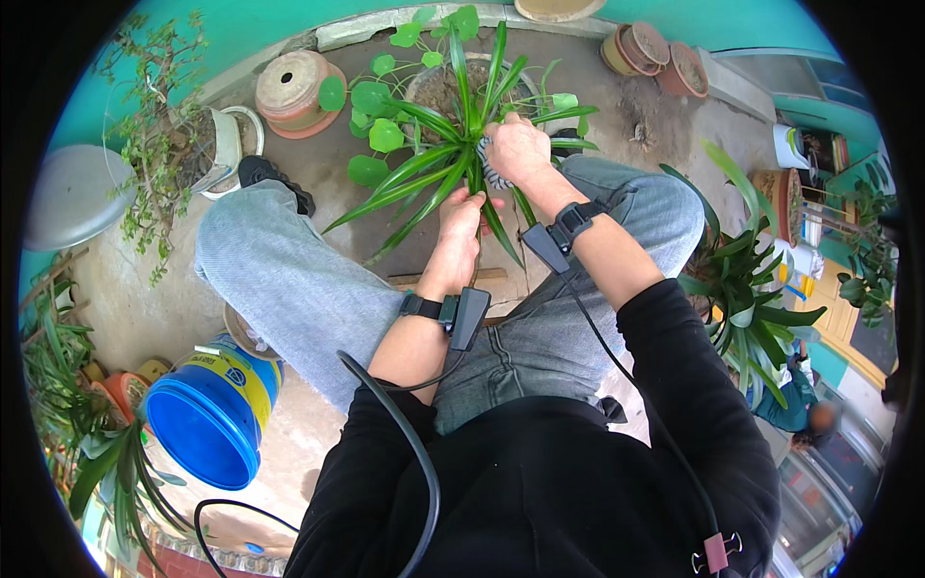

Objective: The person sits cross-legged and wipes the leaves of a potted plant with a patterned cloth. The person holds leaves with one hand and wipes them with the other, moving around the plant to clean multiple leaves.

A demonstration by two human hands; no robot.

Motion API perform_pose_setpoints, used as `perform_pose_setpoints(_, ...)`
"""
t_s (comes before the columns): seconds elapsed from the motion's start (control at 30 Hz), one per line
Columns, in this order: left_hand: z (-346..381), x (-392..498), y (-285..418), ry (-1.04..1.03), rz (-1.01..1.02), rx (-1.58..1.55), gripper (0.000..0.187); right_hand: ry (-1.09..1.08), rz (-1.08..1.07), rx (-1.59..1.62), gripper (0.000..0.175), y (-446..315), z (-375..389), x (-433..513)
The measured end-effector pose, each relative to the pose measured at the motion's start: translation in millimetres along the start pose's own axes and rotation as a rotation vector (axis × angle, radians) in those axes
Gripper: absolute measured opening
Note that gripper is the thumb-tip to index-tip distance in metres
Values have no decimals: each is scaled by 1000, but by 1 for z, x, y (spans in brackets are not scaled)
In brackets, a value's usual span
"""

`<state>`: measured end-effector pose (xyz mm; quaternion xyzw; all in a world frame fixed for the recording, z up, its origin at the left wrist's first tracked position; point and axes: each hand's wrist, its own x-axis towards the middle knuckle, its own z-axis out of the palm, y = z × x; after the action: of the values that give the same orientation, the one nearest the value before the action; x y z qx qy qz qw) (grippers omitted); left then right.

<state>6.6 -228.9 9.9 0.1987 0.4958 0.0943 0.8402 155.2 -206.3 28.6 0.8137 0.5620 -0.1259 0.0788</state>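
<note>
A plant with long, narrow, arching green leaves (433,160) spreads in front of me between my knees. My left hand (461,220) pinches one of its leaves (473,173) from below, with the leaf tip hanging past my fingers. In my right hand (518,150) is a bunched striped cloth (493,167), grey and white, held against the plant close to its centre. My fingers hide part of the cloth and the leaf beneath it. Behind the leaves shows a round pot of soil (535,87); round-leaved stems (372,97) trail at its left.
An upturned clay pot (289,90) and a shrub in a white pot (227,148) stand at the left. Near my left thigh is a blue bucket (202,426). Stacked pots (636,50) sit back right; a broad-leaved plant (751,289) and another person (795,397) are at right.
</note>
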Motion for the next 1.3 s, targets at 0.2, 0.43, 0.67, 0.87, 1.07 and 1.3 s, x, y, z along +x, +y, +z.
perform_pose_setpoints(0.2,2,-3,2,13,8,24,20,-44,-17,-8,25,-7,13,6)
perform_pose_setpoints(0.43,1,-1,2,4,15,-20,19,-329,19,36,28,-9,9,10)
perform_pose_setpoints(0.67,1,-1,1,22,11,-15,21,-153,51,36,27,-7,13,17)
perform_pose_setpoints(0.87,2,-2,0,22,7,-21,22,-275,70,102,28,-18,10,12)
perform_pose_setpoints(1.07,-1,-5,0,-12,20,-19,23,-438,-52,311,39,1,-12,-3)
perform_pose_setpoints(1.3,-11,-2,-2,8,69,1,22,-390,3,1155,34,46,-45,-54)
